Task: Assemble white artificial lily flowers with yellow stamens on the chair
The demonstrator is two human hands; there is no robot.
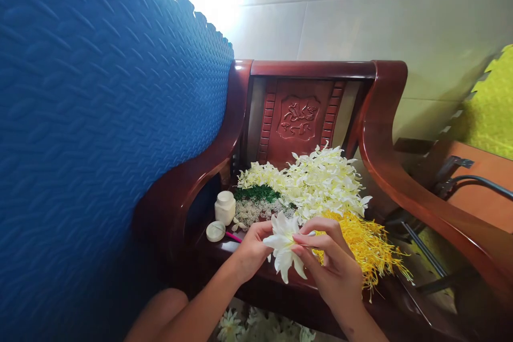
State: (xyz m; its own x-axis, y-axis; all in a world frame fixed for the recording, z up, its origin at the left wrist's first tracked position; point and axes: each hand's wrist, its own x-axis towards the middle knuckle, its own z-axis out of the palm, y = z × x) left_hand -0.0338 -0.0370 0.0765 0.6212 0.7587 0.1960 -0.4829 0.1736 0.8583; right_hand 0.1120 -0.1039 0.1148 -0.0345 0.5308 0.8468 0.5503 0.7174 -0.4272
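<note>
My left hand [253,251] holds a white artificial flower [284,240] by its left side, above the front of the wooden seat. On the flower's right, my right hand [334,259] has its fingertips pinched at the yellowish centre. Whatever small part may lie between those fingertips is too hidden to make out. Behind the hands is a heap of white petal pieces [328,181], with yellow stamens [366,246] to its right. Clear ring-like pieces [256,211] and green pieces [258,193] lie to the left of the heap.
A white jar [225,208] and a round lid [215,231] with a pink stick [233,236] stand at the seat's left. Curved wooden armrests [433,208] flank the seat. A blue mat [100,101] rises on the left. More white flowers [264,327] lie below the seat.
</note>
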